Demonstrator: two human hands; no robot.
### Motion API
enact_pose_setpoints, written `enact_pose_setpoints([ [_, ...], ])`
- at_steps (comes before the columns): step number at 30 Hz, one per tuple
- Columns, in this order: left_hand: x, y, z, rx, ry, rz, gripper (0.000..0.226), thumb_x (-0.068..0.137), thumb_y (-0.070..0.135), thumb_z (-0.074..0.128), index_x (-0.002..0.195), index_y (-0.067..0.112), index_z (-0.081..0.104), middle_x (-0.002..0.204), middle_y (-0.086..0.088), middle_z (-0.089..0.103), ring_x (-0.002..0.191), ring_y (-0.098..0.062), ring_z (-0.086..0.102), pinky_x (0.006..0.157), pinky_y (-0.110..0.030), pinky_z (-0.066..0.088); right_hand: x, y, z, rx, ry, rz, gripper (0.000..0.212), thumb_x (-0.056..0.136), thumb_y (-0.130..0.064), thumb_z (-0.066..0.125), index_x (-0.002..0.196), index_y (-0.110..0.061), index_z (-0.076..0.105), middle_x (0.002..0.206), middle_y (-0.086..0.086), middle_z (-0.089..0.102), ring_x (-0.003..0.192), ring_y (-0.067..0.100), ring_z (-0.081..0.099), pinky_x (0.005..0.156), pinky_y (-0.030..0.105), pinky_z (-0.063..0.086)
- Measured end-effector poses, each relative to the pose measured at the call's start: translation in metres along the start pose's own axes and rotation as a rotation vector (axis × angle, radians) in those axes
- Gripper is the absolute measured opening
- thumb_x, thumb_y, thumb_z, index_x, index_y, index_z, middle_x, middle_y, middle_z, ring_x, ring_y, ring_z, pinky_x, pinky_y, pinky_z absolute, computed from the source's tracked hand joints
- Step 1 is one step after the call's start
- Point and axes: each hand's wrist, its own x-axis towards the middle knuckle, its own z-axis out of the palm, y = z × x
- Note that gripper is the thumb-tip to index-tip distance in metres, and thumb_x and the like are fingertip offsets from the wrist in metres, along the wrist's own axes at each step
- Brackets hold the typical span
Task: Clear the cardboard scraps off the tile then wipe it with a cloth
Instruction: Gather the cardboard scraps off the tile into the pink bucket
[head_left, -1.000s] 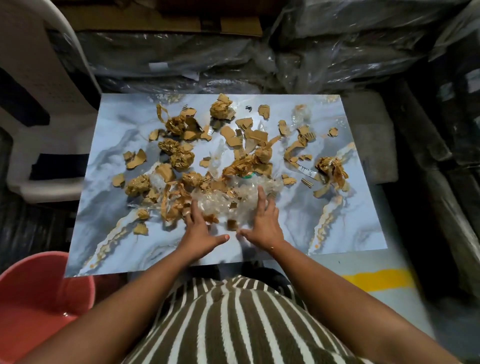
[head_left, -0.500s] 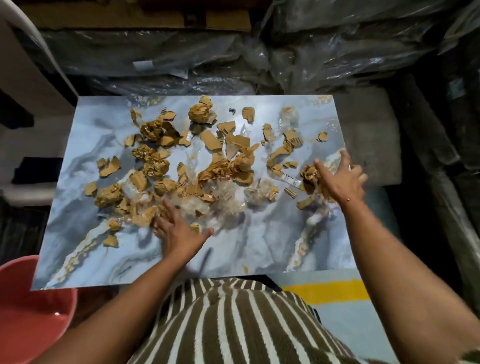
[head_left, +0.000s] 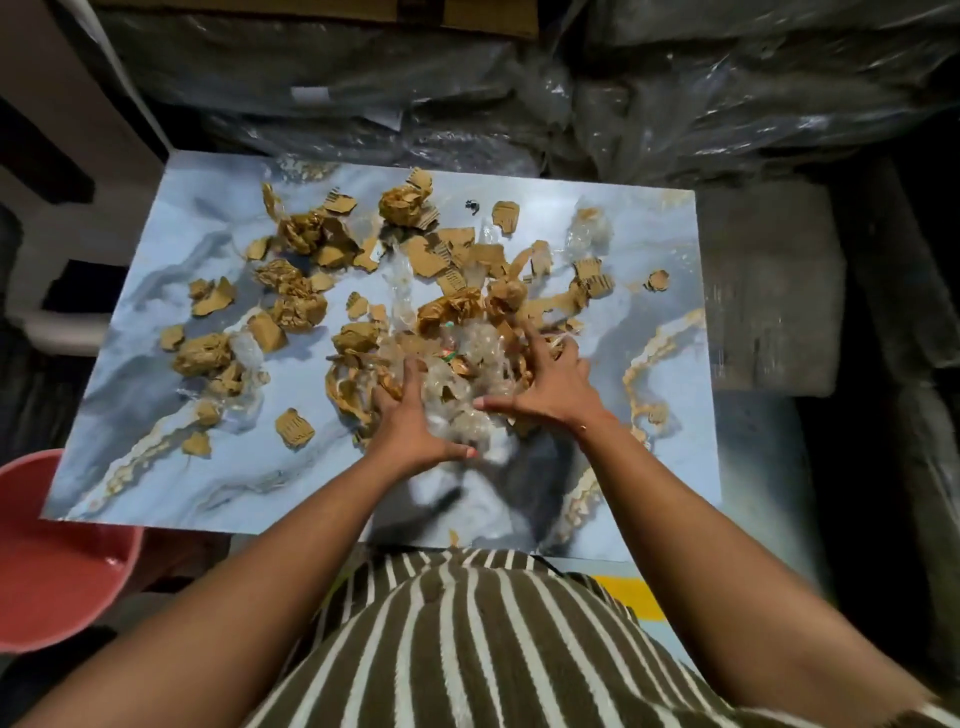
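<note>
Head view, torn brown cardboard scraps (head_left: 291, 312) strewn over marbled tile (head_left: 156, 415)

A pink tub (head_left: 49, 551) sat low at the left, partly under the near left corner of the work surface, and its inside looked wet. Big dark bundles wrapped in shiny clear plastic (head_left: 467, 88) were piled along the far side. A brown box (head_left: 322, 13) lay on top of them. A grey block (head_left: 769, 291) stood at the right side. Some white furniture (head_left: 67, 208) was at the left. A yellow stripe (head_left: 623, 595) marked the floor. The person wore a brown and white striped shirt (head_left: 467, 649).
</note>
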Motion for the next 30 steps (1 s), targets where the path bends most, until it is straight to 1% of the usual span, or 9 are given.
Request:
enact_pose_setpoints([
  [3, -0.004, 0.012, 0.009, 0.012, -0.029, -0.007, 0.161, 0.056, 0.047, 0.100, 0.156, 0.046, -0.026, 0.167, -0.028, -0.021, 0.154, -0.052, 0.015, 0.120, -0.060, 0.028, -0.007, -0.008, 0.009, -0.107, -0.060, -0.069, 0.158, 0.047, -0.071, 0.095, 0.157, -0.058, -0.017, 0.167, 0.029, -0.003, 0.150, 0.058, 0.011, 0.116, 0.070, 0.029],
  [6, -0.006, 0.022, 0.020, -0.006, -0.038, 0.021, 0.159, 0.061, 0.032, 0.100, 0.156, 0.047, -0.025, 0.168, -0.027, -0.016, 0.156, -0.048, 0.010, 0.119, -0.057, 0.030, -0.005, -0.013, 0.022, -0.078, -0.077, -0.123, 0.163, 0.044, -0.060, 0.102, 0.157, -0.059, -0.016, 0.160, 0.032, 0.008, 0.145, 0.061, 0.022, 0.117, 0.068, 0.032],
  [10, -0.009, 0.026, 0.027, -0.052, -0.012, 0.059, 0.145, 0.068, 0.013, 0.096, 0.162, 0.041, -0.010, 0.167, -0.020, -0.005, 0.152, -0.046, 0.026, 0.113, -0.049, 0.042, -0.002, -0.007, 0.030, -0.009, -0.112, -0.154, 0.151, 0.047, -0.050, 0.104, 0.161, -0.054, 0.006, 0.147, 0.020, 0.021, 0.136, 0.058, 0.039, 0.119, 0.060, 0.037],
  [12, -0.009, 0.026, 0.029, -0.055, 0.000, 0.085, 0.140, 0.068, 0.014, 0.096, 0.162, 0.041, -0.005, 0.167, -0.016, -0.001, 0.150, -0.044, 0.031, 0.113, -0.049, 0.045, -0.001, -0.003, 0.029, 0.027, -0.124, -0.182, 0.145, 0.049, -0.045, 0.105, 0.162, -0.049, 0.014, 0.146, 0.018, 0.023, 0.136, 0.053, 0.043, 0.121, 0.055, 0.037],
  [14, -0.012, 0.025, 0.029, -0.050, 0.000, 0.106, 0.137, 0.070, 0.016, 0.095, 0.161, 0.040, -0.005, 0.170, -0.013, -0.002, 0.151, -0.042, 0.030, 0.113, -0.050, 0.046, -0.002, 0.001, 0.029, 0.066, -0.120, -0.213, 0.140, 0.050, -0.040, 0.105, 0.162, -0.045, 0.021, 0.144, 0.016, 0.025, 0.134, 0.049, 0.048, 0.121, 0.050, 0.038],
  [19, -0.031, 0.026, 0.029, -0.057, 0.030, 0.183, 0.122, 0.085, 0.006, 0.079, 0.163, 0.024, -0.012, 0.172, -0.007, -0.008, 0.156, -0.031, 0.020, 0.114, -0.033, 0.036, -0.012, 0.005, 0.031, 0.179, -0.024, -0.328, 0.126, 0.052, -0.044, 0.104, 0.155, -0.046, 0.031, 0.139, 0.008, 0.030, 0.134, 0.039, 0.049, 0.120, 0.042, 0.042],
  [23, -0.043, 0.025, 0.022, -0.200, 0.140, 0.296, 0.120, 0.078, -0.003, 0.070, 0.159, 0.038, -0.009, 0.171, -0.008, 0.007, 0.154, -0.030, 0.028, 0.114, -0.029, 0.036, -0.029, -0.006, 0.022, 0.234, 0.057, -0.408, 0.118, 0.056, -0.045, 0.102, 0.154, -0.046, 0.035, 0.136, 0.004, 0.030, 0.133, 0.029, 0.046, 0.119, 0.036, 0.042],
  [26, -0.052, 0.031, 0.010, -0.261, 0.202, 0.351, 0.133, 0.078, -0.006, 0.069, 0.154, 0.053, -0.023, 0.171, -0.011, 0.017, 0.148, -0.031, 0.040, 0.104, -0.029, 0.045, -0.039, -0.016, 0.012, 0.259, 0.122, -0.461, 0.114, 0.060, -0.044, 0.100, 0.155, -0.042, 0.037, 0.141, 0.002, 0.030, 0.133, 0.020, 0.044, 0.118, 0.027, 0.039],
  [30, -0.062, 0.041, -0.008, -0.280, 0.286, 0.421, 0.133, 0.078, -0.005, 0.073, 0.156, 0.049, -0.020, 0.171, -0.008, 0.019, 0.137, -0.030, 0.053, 0.089, -0.025, 0.050, -0.048, -0.030, -0.004, 0.295, 0.210, -0.511, 0.108, 0.061, -0.035, 0.100, 0.152, -0.039, 0.042, 0.141, -0.001, 0.032, 0.129, 0.010, 0.043, 0.111, 0.007, 0.034],
])
